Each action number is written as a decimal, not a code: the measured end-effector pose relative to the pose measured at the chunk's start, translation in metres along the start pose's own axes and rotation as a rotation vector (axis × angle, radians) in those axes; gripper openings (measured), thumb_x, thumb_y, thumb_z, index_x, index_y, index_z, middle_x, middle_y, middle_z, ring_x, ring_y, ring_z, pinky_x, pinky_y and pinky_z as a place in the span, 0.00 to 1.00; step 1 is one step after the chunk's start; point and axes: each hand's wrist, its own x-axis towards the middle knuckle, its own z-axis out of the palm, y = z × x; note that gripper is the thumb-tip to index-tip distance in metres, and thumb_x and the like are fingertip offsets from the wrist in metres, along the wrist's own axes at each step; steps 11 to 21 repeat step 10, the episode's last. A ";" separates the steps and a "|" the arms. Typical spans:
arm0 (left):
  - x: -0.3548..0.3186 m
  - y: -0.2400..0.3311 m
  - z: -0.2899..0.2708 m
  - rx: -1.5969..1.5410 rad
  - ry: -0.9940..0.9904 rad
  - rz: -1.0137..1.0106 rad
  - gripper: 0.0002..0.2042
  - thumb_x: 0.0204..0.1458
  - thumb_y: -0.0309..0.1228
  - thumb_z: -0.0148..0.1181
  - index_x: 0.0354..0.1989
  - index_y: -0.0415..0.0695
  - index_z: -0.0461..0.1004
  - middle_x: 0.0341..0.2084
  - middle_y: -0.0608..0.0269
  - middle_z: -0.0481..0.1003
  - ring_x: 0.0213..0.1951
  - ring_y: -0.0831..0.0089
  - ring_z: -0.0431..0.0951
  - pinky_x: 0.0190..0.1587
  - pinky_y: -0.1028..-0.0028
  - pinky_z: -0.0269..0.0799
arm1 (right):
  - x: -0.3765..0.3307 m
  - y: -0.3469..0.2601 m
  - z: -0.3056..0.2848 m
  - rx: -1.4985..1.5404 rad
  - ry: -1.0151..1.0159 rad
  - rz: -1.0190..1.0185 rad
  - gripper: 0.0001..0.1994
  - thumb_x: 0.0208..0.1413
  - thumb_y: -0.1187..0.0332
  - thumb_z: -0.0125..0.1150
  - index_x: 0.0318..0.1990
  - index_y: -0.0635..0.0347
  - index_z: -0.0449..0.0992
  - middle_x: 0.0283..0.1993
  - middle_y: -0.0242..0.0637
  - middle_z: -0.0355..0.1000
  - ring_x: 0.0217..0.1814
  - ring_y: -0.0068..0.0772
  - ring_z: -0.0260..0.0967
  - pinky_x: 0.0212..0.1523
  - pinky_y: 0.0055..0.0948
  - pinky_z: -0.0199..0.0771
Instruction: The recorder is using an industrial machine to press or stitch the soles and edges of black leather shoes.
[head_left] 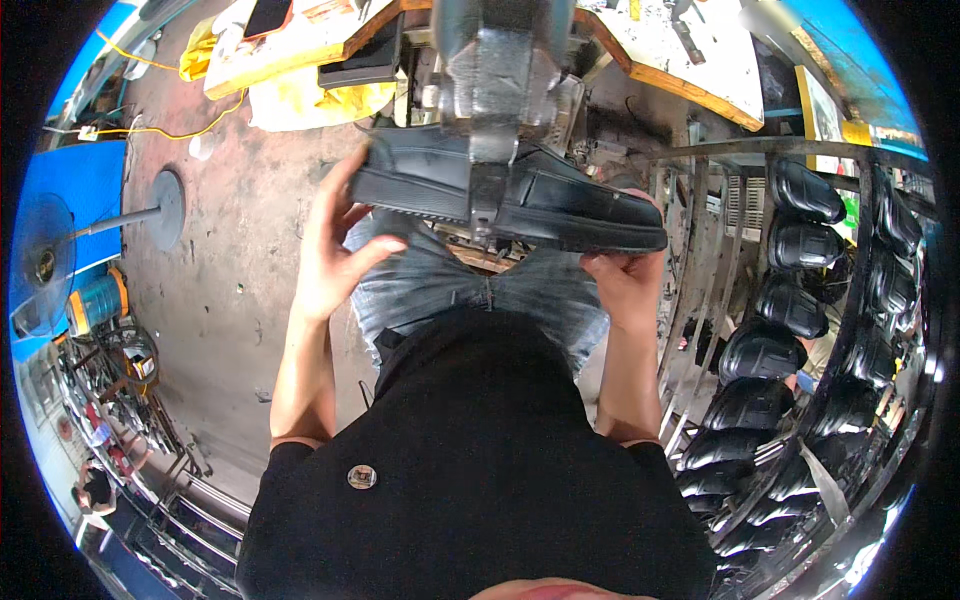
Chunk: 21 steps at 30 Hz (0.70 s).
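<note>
A black leather shoe [590, 213] lies sideways under a dark metal machine arm [492, 180], its toe to the right and its heel to the left. The narrow lower end of the arm crosses in front of the middle of the shoe and hides part of it. My right hand [630, 285] grips the toe end, with the thumb below the shoe's edge and the other fingers largely hidden. At the heel, my left hand [338, 250] is open, its fingers stretched along the heel end and its thumb spread away from the shoe.
Racks on the right carry several black shoes [762, 350]. White worktables stand ahead at left [290, 60] and right [700, 50]. A pedestal fan [45, 262] and a yellow cable [205, 130] are on the left. A person [97, 490] is far off at lower left.
</note>
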 end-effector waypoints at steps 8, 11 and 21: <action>0.000 -0.011 -0.005 -0.078 0.125 0.137 0.38 0.54 0.19 0.69 0.74 0.38 0.57 0.71 0.54 0.62 0.60 0.66 0.74 0.61 0.67 0.73 | 0.010 0.001 0.022 -0.029 -0.133 -0.113 0.40 0.44 0.88 0.73 0.65 0.60 0.60 0.68 0.54 0.65 0.69 0.45 0.67 0.66 0.41 0.74; -0.002 -0.014 -0.011 -0.099 0.157 0.044 0.37 0.55 0.19 0.67 0.74 0.39 0.57 0.72 0.54 0.61 0.63 0.65 0.72 0.62 0.67 0.72 | 0.009 0.002 0.027 -0.016 -0.161 -0.095 0.40 0.44 0.88 0.73 0.65 0.59 0.60 0.69 0.54 0.65 0.70 0.46 0.66 0.67 0.42 0.73; -0.002 -0.014 -0.011 -0.099 0.157 0.044 0.37 0.55 0.19 0.67 0.74 0.39 0.57 0.72 0.54 0.61 0.63 0.65 0.72 0.62 0.67 0.72 | 0.009 0.002 0.027 -0.016 -0.161 -0.095 0.40 0.44 0.88 0.73 0.65 0.59 0.60 0.69 0.54 0.65 0.70 0.46 0.66 0.67 0.42 0.73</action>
